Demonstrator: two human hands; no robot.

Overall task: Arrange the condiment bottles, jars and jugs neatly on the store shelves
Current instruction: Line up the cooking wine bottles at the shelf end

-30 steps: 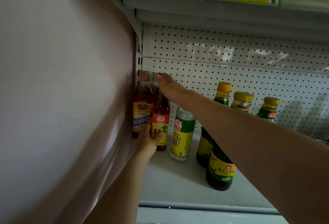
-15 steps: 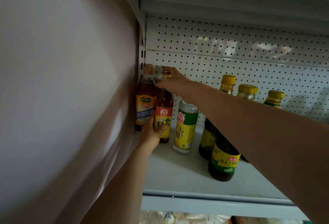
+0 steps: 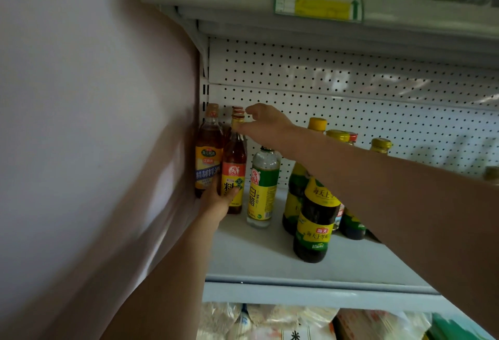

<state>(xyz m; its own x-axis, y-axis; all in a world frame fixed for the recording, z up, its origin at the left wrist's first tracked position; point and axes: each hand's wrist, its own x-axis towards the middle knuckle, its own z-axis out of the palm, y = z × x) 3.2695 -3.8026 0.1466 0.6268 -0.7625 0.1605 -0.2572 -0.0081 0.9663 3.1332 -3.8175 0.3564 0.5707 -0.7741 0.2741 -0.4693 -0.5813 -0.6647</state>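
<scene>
On the white shelf (image 3: 256, 253) two amber cooking-wine bottles stand at the far left corner. One carries a blue-and-yellow label (image 3: 207, 156); the other carries a red-and-yellow label (image 3: 234, 167). My left hand (image 3: 217, 199) grips the lower body of the red-labelled bottle. At the same bottle's neck, just under its cap, my right hand (image 3: 263, 123) pinches with fingertips. A clear white-vinegar bottle (image 3: 263, 186) with a green-yellow label stands just to the right, apart from both hands. Several dark soy sauce bottles with yellow caps (image 3: 316, 221) stand further right, partly behind my right forearm.
A pale side panel (image 3: 94, 123) closes off the left. A pegboard back wall (image 3: 351, 96) rises behind the bottles. The upper shelf's edge bears a yellow-green price tag (image 3: 318, 5). Bagged goods (image 3: 270, 323) lie on the shelf below.
My right hand has slid from on top of the red-labelled bottle's cap to its neck, leaving the cap showing. The left hand keeps its hold low on the bottle. The camera has shifted.
</scene>
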